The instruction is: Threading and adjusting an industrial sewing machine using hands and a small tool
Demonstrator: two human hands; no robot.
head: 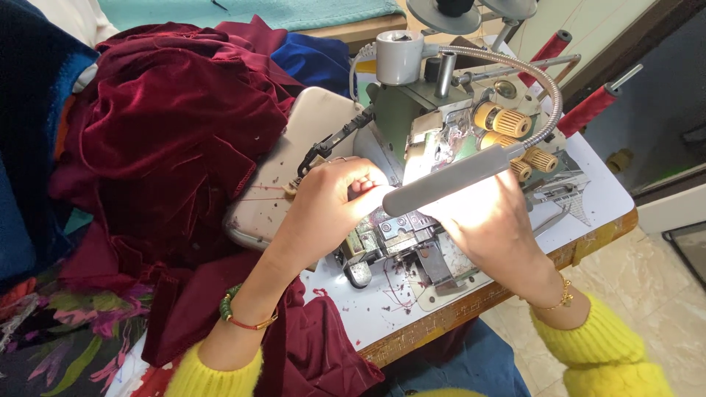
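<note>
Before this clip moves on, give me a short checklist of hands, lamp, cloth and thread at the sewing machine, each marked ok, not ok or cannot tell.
1. Left hand at the needle area of the sewing machine: ok.
2. Right hand under the gooseneck lamp: ok; glare hides its fingers.
3. Lamp lit on the work area: ok.
4. Dark red velvet cloth under the presser foot: cannot tell.
5. Red thread cones upright on their stand: ok.
6. Thread routed to the needle: cannot tell.

Two hands (323,209) (489,220), one sewing machine (412,125), two red thread spools (588,110) (546,51), four yellow knobs (501,120), one lamp (452,180)
</note>
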